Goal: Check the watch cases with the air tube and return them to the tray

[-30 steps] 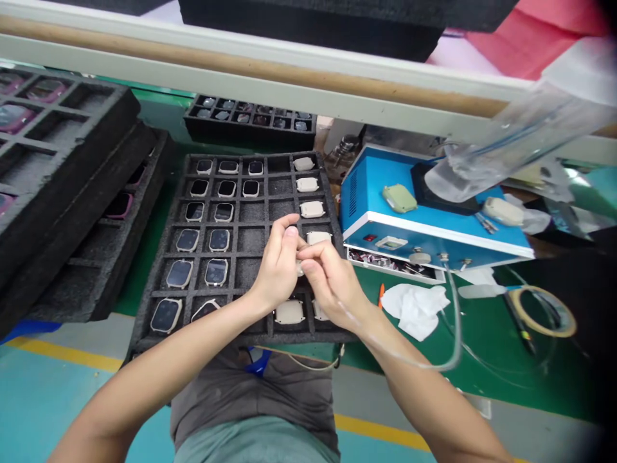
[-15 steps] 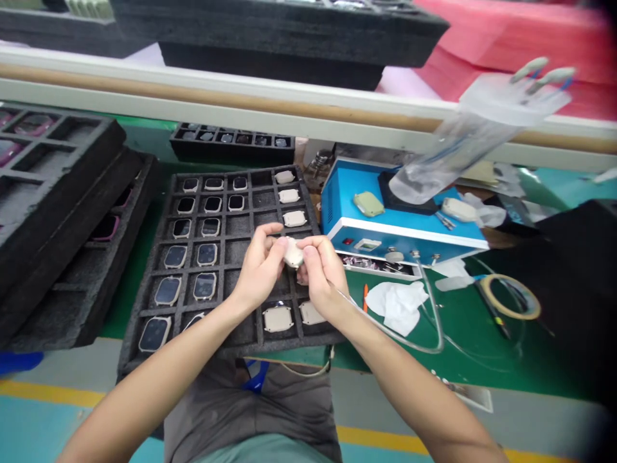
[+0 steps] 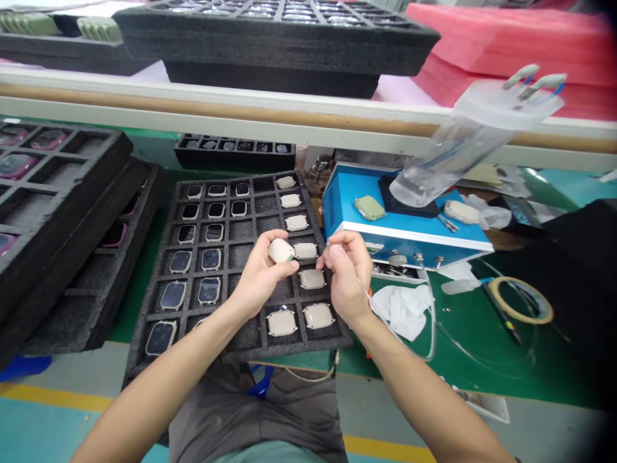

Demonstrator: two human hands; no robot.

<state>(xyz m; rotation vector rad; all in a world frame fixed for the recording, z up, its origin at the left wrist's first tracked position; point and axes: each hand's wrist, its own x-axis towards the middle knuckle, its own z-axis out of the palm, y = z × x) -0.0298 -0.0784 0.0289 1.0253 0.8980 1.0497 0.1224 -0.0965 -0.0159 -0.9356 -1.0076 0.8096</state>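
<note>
My left hand (image 3: pixel 258 273) is closed around a beige watch case (image 3: pixel 281 251), thumb along its lower edge and fingers behind. It hovers over the dark foam tray (image 3: pixel 240 256). To its right, my right hand (image 3: pixel 348 273) is pinched closed above the tray's right edge, apart from the case. A thin clear tube (image 3: pixel 375 310) runs from the machine into this hand; its end is hidden by the fingers. Beige cases such as this one (image 3: pixel 319 316) lie in the tray's right columns. Watches with dark screens (image 3: pixel 180 262) fill cells on the left.
At the right stands a blue machine (image 3: pixel 351 188) with a green case (image 3: pixel 369 208) and a clear cylinder (image 3: pixel 424 173) on top. White wipes (image 3: pixel 405 308) and a tape roll (image 3: pixel 544 307) lie before it. Stacked foam trays (image 3: pixel 96 183) rise at left. A shelf edge (image 3: pixel 216 106) crosses behind.
My hands have moved apart. The right hand has let go of the watch case and shifted right; the left hand still holds the case, now turned with its flat face showing.
</note>
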